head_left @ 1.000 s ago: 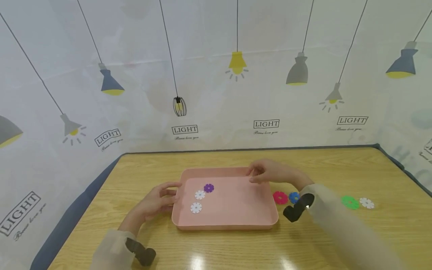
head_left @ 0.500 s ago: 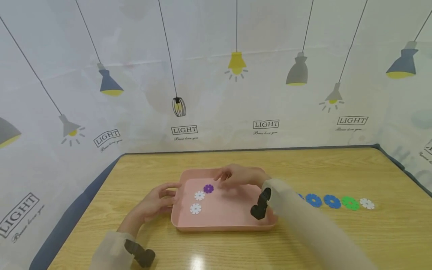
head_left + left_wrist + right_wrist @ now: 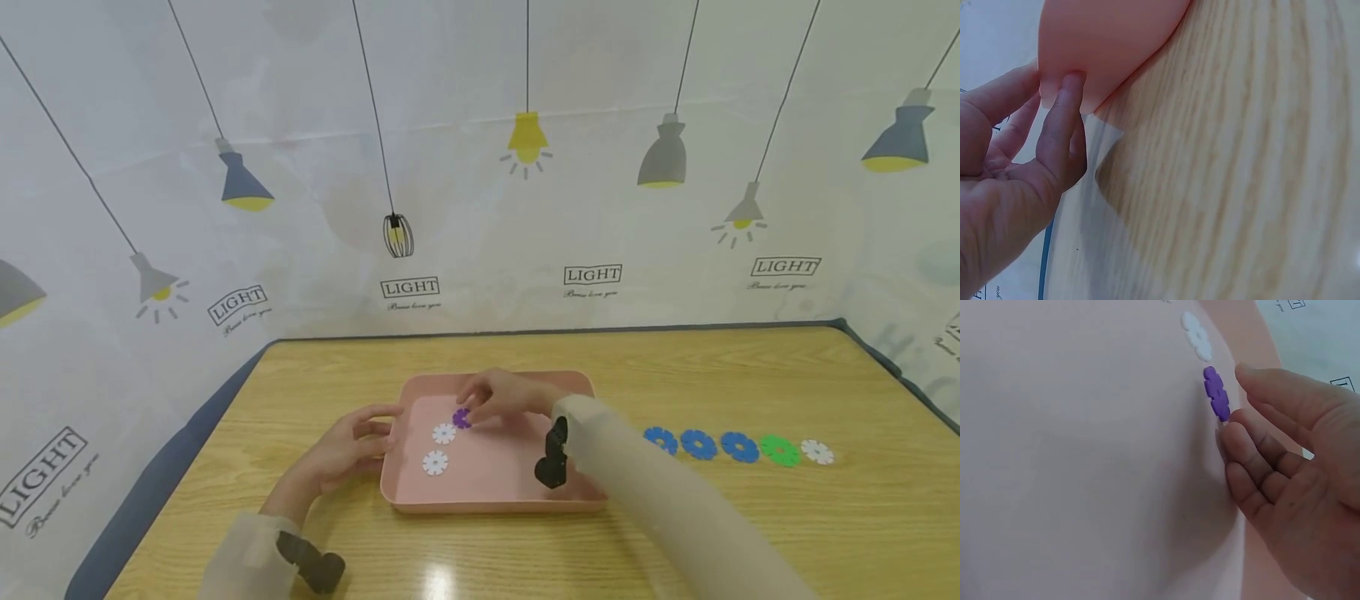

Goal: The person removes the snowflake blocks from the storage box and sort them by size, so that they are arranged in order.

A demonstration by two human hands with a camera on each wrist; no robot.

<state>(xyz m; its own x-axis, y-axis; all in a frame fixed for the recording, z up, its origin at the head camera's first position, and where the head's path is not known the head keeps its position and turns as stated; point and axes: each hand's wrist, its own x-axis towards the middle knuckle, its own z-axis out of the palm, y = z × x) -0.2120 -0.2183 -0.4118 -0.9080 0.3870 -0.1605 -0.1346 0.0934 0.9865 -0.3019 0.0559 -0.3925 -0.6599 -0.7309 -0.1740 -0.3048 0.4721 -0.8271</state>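
A pink tray [image 3: 487, 479] lies on the wooden table. Inside, near its left side, a purple snowflake disc [image 3: 459, 419] and two white snowflake discs, one nearer the back [image 3: 444, 433] and one nearer the front [image 3: 435, 463], form a slanting line. My left hand [image 3: 341, 454] holds the tray's left wall, thumb against the outside and fingers at the rim. Over the tray, my right hand [image 3: 504, 395] has its fingertips right at the purple disc's edge. The right wrist view shows its thumb and fingers [image 3: 1241, 440] apart beside that disc [image 3: 1217, 394].
Right of the tray, a row of discs lies on the table: three blue ones, such as the middle one [image 3: 698, 445], then a green one [image 3: 780, 451] and a white one [image 3: 817, 452]. A lamp-printed cloth [image 3: 480, 200] stands behind the table.
My right hand has moved left across the tray, from its back right corner to the purple disc. The left hand has stayed at the tray's left side.
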